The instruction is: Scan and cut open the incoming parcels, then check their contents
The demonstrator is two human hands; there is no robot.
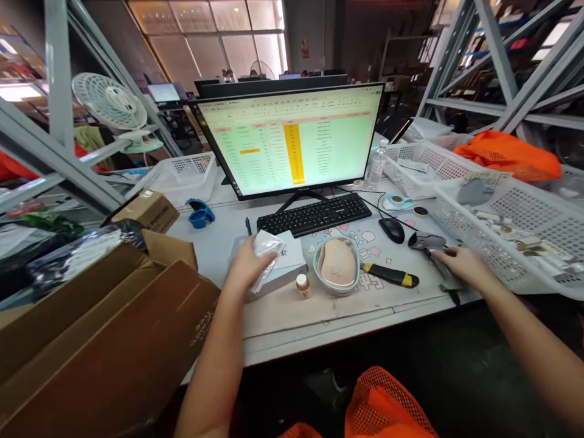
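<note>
My left hand [249,263] is closed on a white plastic packet [268,252], held over a white box [287,263] lying on the desk. At the desk's right side, my right hand [463,263] has its fingers closed around part of a grey and black handheld device that looks like a barcode scanner [426,241]; its lower part is partly hidden. A utility knife [390,275] with a black and yellow handle lies left of that hand. Between my hands are a small white-capped bottle [302,285] and a pale pink rounded object in a light blue bowl [337,264].
A monitor [296,143] stands behind a black keyboard [314,215] and a mouse [391,230]. White baskets [506,240] line the right. A large open carton [114,340] overlaps the desk's left. A blue tape roll [199,214] and a clear bottle [378,163] stand farther back.
</note>
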